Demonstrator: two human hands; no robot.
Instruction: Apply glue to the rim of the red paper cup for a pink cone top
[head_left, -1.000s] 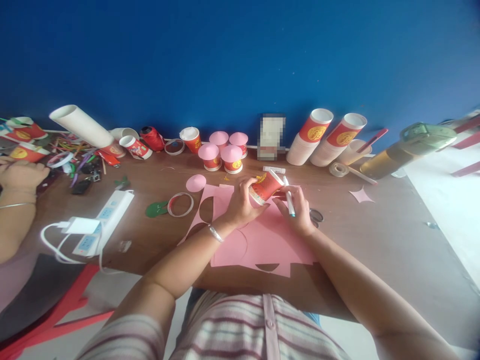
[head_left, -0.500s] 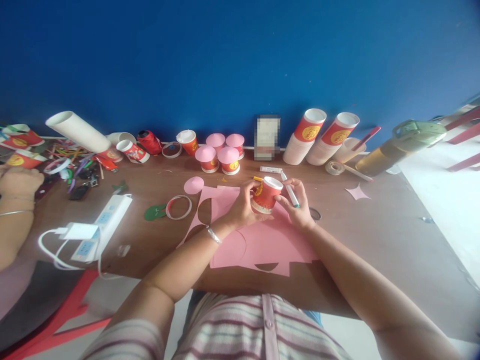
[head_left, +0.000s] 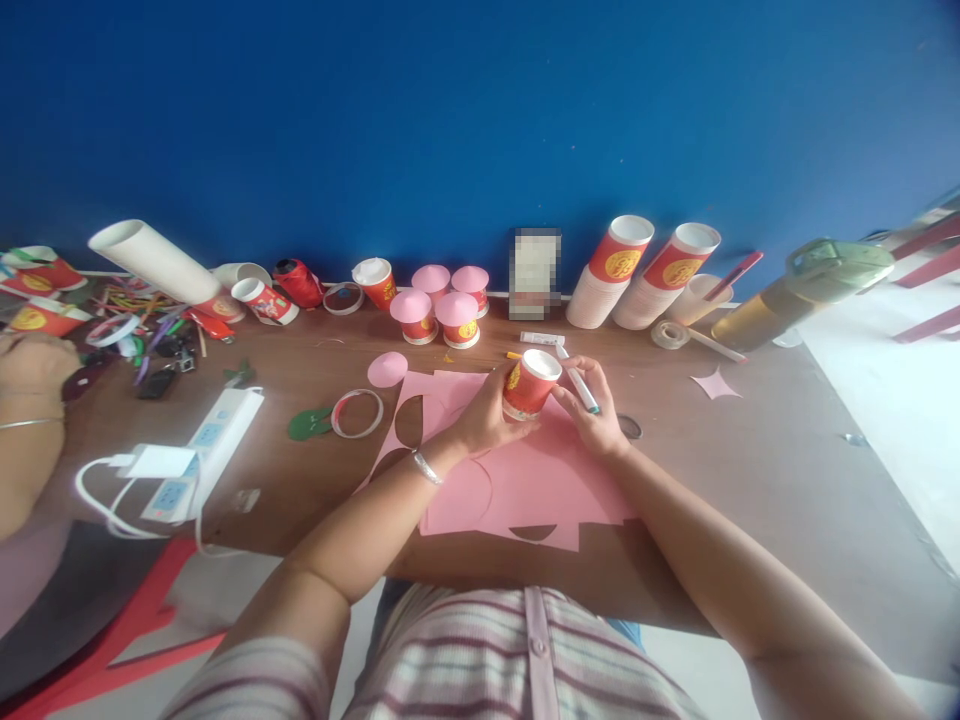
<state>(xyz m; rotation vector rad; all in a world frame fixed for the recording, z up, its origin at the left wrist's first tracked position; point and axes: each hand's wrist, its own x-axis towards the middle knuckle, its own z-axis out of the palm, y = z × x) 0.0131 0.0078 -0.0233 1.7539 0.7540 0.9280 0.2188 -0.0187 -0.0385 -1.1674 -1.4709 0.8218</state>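
A red paper cup with yellow print is held just above the pink paper, its white recessed base facing up. My left hand wraps round its left side. In my right hand a white pen with a green end lies between thumb and fingers, and the fingertips are close to the cup's right side. Beneath both hands spread pink sheets with round holes cut in them. A loose pink paper cone rests by their upper left corner. Behind stand several upturned cups with pink cone tops.
Two tall stacks of cups lean at the back, with a tape roll and bottle to their right. A power strip lies left, near a tape ring. At far left is another person's hand.
The cup has tilted and shifted slightly up and left in my left hand. My right fingers have drawn slightly away from its side, still holding the pen.
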